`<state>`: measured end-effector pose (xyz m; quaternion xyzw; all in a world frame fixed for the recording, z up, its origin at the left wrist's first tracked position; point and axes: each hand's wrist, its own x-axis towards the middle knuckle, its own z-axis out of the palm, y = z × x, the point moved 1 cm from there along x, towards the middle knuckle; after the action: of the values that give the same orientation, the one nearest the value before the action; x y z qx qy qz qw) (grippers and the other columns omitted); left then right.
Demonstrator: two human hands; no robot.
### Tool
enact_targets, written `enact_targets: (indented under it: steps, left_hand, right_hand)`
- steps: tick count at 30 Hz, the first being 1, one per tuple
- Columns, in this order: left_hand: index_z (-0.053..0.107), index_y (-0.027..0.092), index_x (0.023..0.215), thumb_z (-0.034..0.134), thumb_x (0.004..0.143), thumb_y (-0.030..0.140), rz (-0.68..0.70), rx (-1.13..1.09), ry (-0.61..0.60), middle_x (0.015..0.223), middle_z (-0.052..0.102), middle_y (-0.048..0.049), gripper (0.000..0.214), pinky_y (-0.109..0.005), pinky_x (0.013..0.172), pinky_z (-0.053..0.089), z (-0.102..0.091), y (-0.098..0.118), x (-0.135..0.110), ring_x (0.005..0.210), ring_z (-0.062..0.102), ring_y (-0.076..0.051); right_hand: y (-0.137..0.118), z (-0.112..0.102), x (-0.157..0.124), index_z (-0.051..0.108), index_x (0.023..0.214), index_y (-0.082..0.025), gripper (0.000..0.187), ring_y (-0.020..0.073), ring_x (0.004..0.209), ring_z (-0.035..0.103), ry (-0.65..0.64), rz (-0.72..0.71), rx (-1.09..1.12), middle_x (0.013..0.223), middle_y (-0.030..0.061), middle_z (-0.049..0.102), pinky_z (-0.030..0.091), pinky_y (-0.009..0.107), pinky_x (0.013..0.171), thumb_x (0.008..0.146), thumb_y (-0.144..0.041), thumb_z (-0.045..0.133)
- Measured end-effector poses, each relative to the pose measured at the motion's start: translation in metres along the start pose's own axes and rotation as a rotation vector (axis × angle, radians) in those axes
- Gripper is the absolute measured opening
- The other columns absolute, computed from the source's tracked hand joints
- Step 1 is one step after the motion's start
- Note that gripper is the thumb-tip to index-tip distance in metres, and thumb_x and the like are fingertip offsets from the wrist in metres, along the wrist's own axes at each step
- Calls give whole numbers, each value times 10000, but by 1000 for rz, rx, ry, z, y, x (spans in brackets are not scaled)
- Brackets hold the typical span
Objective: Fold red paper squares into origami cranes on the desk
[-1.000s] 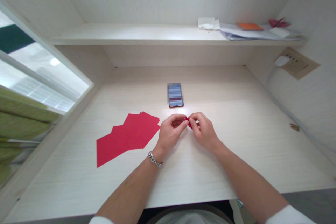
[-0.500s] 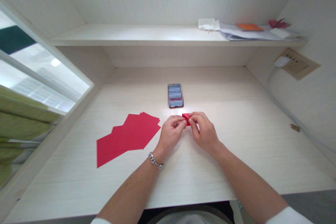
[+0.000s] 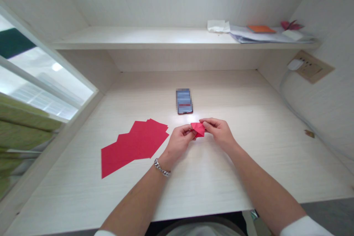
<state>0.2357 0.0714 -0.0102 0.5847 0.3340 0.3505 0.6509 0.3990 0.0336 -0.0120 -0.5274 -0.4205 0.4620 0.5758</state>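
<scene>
Pinching a small folded red paper (image 3: 198, 129) from both sides, the left hand (image 3: 181, 140) and the right hand (image 3: 219, 132) sit close together just above or on the worktop (image 3: 204, 188); which of the two cannot be told. The left hand is clamped on the paper's left side, its thumb lying across the lower left part. The right hand grips the upper right corner between thumb and forefinger. The paper fills the gap between the hands, with creases and slanting folds on its upper face. A silver chain bracelet (image 3: 162, 168) circles the wrist behind the left hand.

Just left of the left hand, flat red sheets (image 3: 135, 142) lie fanned out and overlapping. Straight ahead of the hands, near the folded paper but apart from it, lies a phone (image 3: 184, 101) with its screen up and blurred.

Well beyond the hands runs a shelf (image 3: 138, 37). On it, ahead and to the right of the right hand, are a folded white paper (image 3: 218, 26), a stack of papers (image 3: 239, 36), an orange card (image 3: 261, 29) and a dark red, petal-like object (image 3: 291, 25). Far right of the right hand, a white plug (image 3: 295, 64) sits in a wall socket (image 3: 315, 69), its cord (image 3: 294, 110) trailing down.
</scene>
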Motion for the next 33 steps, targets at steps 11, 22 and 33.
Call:
enact_targets:
  steps: [11,22,33]
  left_hand:
    - [723,165,899,727,749,356,-16,-140,-23,759,652,-44,242,-235,577,436,4,4,-3,647,537,-121]
    - [724,165,930,741,714,262,-28,-163,60,896,707,-68,238,-261,618,500,0,-2,-2,683,612,-132]
    - [629,186,1072,755,681,161,149,-83,102,1036,691,-81,413,-323,769,565,-6,7,-4,898,676,-197]
  right_hand:
    - [-3,-1,0,765,894,-188,318,194,748,677,-46,49,55,837,54,742,563,379,767,674,-417,771]
    - [-3,-5,2,761,878,-169,311,166,672,633,-63,42,-15,772,51,722,536,315,636,709,-430,740]
    - [-3,-4,-3,756,836,-149,304,121,604,581,-190,239,-11,694,38,689,484,267,611,692,-416,756]
